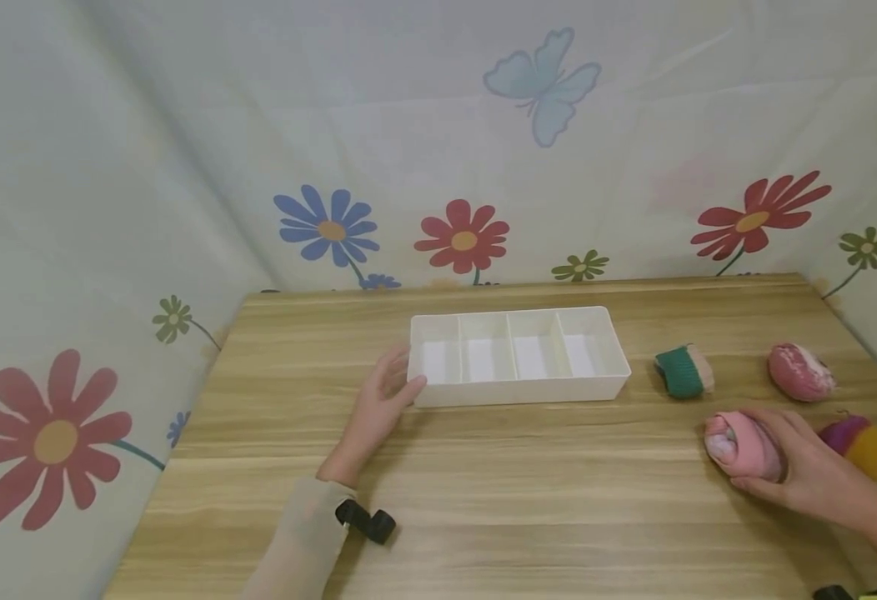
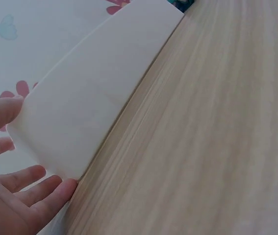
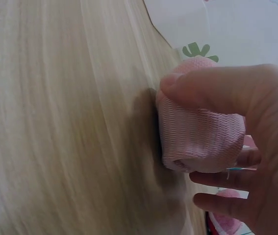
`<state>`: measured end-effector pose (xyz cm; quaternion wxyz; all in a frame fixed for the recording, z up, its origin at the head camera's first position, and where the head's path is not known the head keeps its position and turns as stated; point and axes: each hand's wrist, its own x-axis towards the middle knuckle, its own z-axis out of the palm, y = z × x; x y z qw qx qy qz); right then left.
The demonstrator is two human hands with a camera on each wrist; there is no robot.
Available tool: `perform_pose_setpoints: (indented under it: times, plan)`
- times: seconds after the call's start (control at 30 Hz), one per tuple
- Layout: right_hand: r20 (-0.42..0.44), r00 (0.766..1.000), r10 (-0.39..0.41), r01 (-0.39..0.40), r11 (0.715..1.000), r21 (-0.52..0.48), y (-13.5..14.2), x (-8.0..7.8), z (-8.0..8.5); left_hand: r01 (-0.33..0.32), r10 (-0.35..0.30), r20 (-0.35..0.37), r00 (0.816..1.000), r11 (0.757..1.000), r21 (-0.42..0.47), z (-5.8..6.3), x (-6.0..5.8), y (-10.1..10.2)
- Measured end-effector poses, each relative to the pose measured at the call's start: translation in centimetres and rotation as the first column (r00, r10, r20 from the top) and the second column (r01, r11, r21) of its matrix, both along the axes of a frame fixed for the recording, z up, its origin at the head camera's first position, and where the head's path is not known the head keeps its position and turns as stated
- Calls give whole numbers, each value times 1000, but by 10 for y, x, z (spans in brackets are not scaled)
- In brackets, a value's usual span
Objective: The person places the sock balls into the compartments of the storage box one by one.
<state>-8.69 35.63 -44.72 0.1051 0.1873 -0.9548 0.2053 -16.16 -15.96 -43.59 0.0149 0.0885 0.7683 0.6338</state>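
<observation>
My right hand (image 1: 802,462) grips a rolled pink sock (image 1: 749,447) at the right of the table; the right wrist view shows the thumb across the knitted pink sock (image 3: 200,132), fingers behind. At the middle back stands a white box (image 1: 517,392) with several compartments in a row. My left hand (image 1: 378,408) touches the box's left end, fingers spread; in the left wrist view the thumb is by the rim of the box (image 2: 94,83) and the fingertips lie along its end. Behind the right hand lies a purple and yellow rolled sock (image 1: 869,450).
A green and beige rolled sock (image 1: 682,372) lies right of the box. Farther right is a dark pink and white rolled sock (image 1: 800,372). The wooden table (image 1: 498,517) meets a flower-printed curtain (image 1: 408,150) at its back and sides.
</observation>
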Motion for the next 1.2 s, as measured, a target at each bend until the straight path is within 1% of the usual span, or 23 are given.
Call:
perform_pose_setpoints:
  times: [0.03, 0.1, 0.27, 0.4, 0.6, 0.83, 1.0, 1.2]
  plan:
    - [-11, 1000, 2, -2, 1000, -6, 0, 0, -1, 0, 0, -3, 1000, 1000, -1, 0, 0, 0]
    - [-13, 1000, 0, -1, 1000, -18, -1, 0, -2, -4, 4, -4, 1000, 1000, 9, -4, -3, -1]
    - [13, 999, -30, 31, 999, -34, -2, -3, 1, -21, 22, -31, 999, 999, 30, -22, -12, -3]
    - [11, 999, -35, 36, 998, -55, -3, -6, 5, -24, 25, -51, 998, 999, 28, -29, -14, -3]
    - [-1, 1000, -25, 25, 995, -95, -12, -16, 16, -30, 32, -53, 998, 999, 30, -29, -13, -2]
    - [-35, 999, -1, -3, 994, -107, -29, -32, 30, -31, 33, -49, 998, 999, 22, -28, -12, -3]
    - [-32, 999, 11, -14, 995, -104, -42, -41, 39, -39, 40, -51, 998, 999, 18, -27, -11, -3]
    - [-17, 1000, -1, -1, 994, -114, -56, -49, 45, -42, 42, -54, 998, 999, 12, -28, -10, -3]
